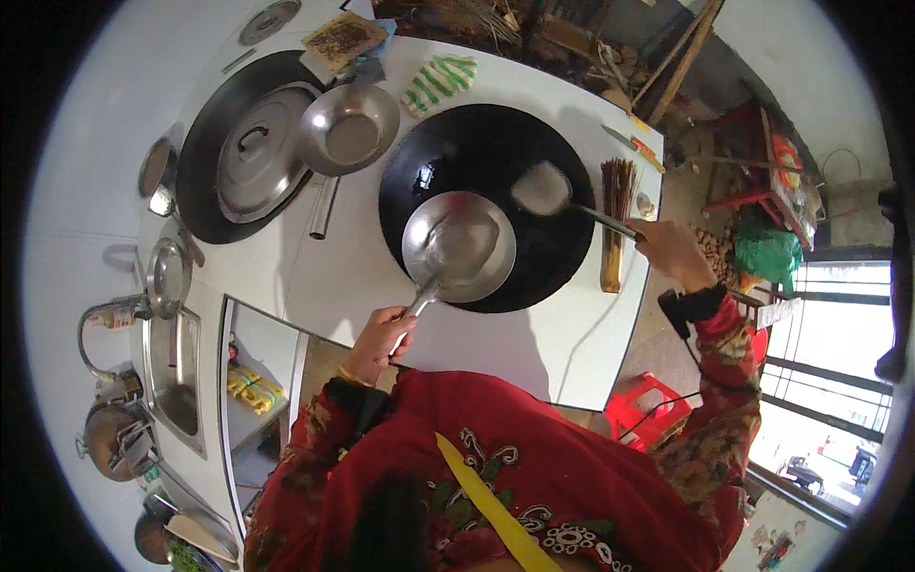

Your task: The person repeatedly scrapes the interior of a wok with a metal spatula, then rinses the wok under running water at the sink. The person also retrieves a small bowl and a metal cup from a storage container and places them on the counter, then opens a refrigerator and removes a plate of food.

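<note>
A large black wok (493, 143) is set in the white countertop in front of me. My left hand (382, 343) is closed around the handle of a round metal ladle-like pan (461, 247), held over the wok's near left part. In my right hand (672, 250) is the handle of a metal wok spatula (545, 189), whose slightly blurred blade is over the wok's right side. Whether the blade touches the wok, I cannot tell. A bundled stick brush (616, 222) lies right of the wok. A metal pan (350, 132) with a tubular handle rests at the wok's upper left.
Beyond that pan, a second wok (200, 171) holds a metal lid (261, 154). A green-striped cloth (441, 84) lies behind the black wok. An orange-handled knife (643, 151) is near the right edge. At left is a sink (175, 379); a red stool (647, 411) stands below right.
</note>
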### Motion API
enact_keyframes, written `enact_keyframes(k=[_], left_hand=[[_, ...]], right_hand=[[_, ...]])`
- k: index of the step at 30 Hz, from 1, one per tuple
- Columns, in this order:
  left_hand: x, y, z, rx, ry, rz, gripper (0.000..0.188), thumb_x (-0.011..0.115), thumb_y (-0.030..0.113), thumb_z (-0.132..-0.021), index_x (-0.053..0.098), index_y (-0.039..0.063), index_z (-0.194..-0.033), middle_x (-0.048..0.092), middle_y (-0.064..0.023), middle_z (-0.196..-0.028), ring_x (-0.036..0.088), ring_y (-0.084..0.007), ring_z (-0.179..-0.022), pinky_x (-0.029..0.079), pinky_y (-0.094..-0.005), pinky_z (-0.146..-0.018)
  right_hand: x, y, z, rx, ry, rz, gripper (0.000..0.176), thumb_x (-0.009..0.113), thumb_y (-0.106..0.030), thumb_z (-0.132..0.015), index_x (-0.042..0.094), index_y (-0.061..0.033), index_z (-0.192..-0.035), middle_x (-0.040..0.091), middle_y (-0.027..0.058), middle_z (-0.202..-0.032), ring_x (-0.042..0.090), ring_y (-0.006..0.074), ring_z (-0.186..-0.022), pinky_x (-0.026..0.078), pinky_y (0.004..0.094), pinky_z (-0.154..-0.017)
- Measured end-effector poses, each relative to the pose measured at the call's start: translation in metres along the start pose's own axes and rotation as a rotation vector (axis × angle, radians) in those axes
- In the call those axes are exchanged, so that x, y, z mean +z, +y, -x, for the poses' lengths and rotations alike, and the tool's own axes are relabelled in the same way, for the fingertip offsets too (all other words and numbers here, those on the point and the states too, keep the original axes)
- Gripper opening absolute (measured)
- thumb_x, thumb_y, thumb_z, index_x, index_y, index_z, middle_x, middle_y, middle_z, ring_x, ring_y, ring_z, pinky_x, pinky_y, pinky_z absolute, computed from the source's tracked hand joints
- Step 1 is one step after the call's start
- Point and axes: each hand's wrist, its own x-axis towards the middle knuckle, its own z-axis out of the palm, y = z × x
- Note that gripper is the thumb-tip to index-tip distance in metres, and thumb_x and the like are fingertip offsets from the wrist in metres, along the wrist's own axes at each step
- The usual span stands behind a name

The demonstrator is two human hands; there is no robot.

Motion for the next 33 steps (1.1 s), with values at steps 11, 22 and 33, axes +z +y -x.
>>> enact_keyframes(k=[11, 22, 33], left_hand=[[-0.035, -0.022, 0.075, 0.045, 0.199, 0.113, 0.017, 0.062, 0.019, -0.096, 0.062, 0.003, -0.1, 0.05, -0.0003, -0.06, 0.04, -0.007, -0.039, 0.028, -0.024, -0.035], [-0.043, -0.019, 0.078, 0.086, 0.18, 0.074, 0.017, 0.059, 0.022, -0.096, 0.058, 0.005, -0.091, 0.051, -0.0001, -0.063, 0.043, -0.0065, -0.044, 0.029, -0.0238, -0.037], [-0.046, -0.004, 0.051, 0.045, 0.175, 0.037, 0.021, 0.058, 0.026, -0.097, 0.055, 0.008, -0.087, 0.051, -0.0002, -0.063, 0.041, -0.0068, -0.043, 0.03, -0.0233, -0.037]], right_hand=[[0.064, -0.034, -0.047, -0.29, -0.09, 0.131, 0.037, 0.058, -0.011, -0.082, 0.067, -0.01, -0.118, 0.07, 0.0166, -0.085, 0.069, 0.0383, -0.085, 0.054, 0.0506, -0.072], [0.102, -0.093, 0.046, -0.071, 0.309, -0.22, 0.049, 0.064, -0.021, -0.093, 0.055, -0.0257, -0.14, 0.069, 0.0193, -0.081, 0.069, 0.0375, -0.077, 0.053, 0.0496, -0.062], [0.049, -0.083, 0.05, 0.046, 0.093, 0.01, 0.056, 0.061, -0.02, -0.092, 0.047, -0.0255, -0.146, 0.07, 0.0184, -0.09, 0.069, 0.0397, -0.081, 0.055, 0.0514, -0.069]])
